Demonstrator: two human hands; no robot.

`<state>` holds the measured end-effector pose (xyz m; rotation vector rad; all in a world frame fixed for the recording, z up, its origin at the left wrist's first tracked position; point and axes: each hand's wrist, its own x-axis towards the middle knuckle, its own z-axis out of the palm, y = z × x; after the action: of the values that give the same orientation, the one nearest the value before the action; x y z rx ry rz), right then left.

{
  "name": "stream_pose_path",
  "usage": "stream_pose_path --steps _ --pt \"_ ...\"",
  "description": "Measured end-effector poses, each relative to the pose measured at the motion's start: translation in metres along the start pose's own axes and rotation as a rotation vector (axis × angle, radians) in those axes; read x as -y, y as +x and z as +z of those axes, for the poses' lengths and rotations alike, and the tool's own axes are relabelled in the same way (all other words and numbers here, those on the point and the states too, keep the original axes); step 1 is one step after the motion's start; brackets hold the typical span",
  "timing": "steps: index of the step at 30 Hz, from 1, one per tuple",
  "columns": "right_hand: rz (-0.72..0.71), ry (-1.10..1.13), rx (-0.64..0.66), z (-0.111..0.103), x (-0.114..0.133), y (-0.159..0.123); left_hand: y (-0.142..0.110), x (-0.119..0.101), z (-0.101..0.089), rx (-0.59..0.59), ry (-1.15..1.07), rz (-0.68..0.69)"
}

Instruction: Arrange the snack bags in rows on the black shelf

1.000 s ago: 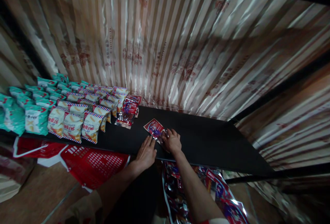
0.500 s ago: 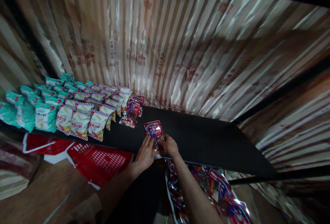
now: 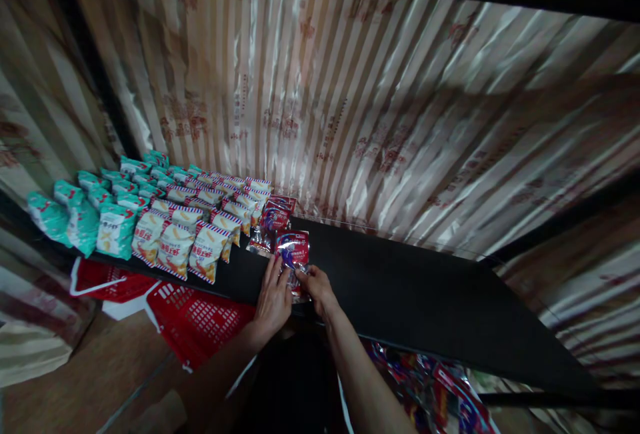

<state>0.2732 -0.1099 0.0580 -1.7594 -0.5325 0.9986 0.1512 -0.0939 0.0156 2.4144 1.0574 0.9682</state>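
Note:
A shiny red and purple snack packet [image 3: 293, 246] lies on the black shelf near its front edge, printed top pointing towards the back. My left hand [image 3: 274, 295] has the packet's left edge between thumb and outstretched fingers. At the lower right edge, my right hand [image 3: 319, 289] pinches the same packet, its curled fingers partly hidden. The packet's clear lower part shows between both hands. Just behind and to the left lie similar red packets [image 3: 276, 213], overlapping each other.
Rows of white snack bags [image 3: 175, 247] and teal snack bags [image 3: 116, 229] stand on the shelf's left part. Below the front edge are red baskets [image 3: 200, 317] and a heap of red packets [image 3: 440, 387]. A striped, crinkled sheet [image 3: 320, 87] hangs behind the black shelf [image 3: 410, 287].
Both hands have shifted the packet left and back along the shelf, closer to the other red packets. The camera view has turned slightly, so the scene sits further right and lower.

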Motion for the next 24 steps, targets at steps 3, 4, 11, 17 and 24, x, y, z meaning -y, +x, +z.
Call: stream_pose_path --steps 3,4,11,17,24 --pt "-0.010 -0.010 -0.002 0.023 0.005 0.011 0.011 0.018 -0.005 -0.050 0.018 0.006" --pt "-0.015 -0.019 -0.008 0.030 0.007 0.016 0.015 0.025 -0.006 -0.067 0.027 0.008" --pt "-0.084 -0.177 -0.089 0.067 0.019 0.053 0.048 0.061 -0.009 -0.124 0.120 0.004" --pt "-0.113 -0.374 -0.130 0.082 0.021 0.075 0.068 0.084 -0.005 -0.097 0.153 0.016" --pt "-0.114 -0.569 -0.153 0.082 0.024 0.067 0.065 0.094 0.004 -0.058 0.180 0.019"
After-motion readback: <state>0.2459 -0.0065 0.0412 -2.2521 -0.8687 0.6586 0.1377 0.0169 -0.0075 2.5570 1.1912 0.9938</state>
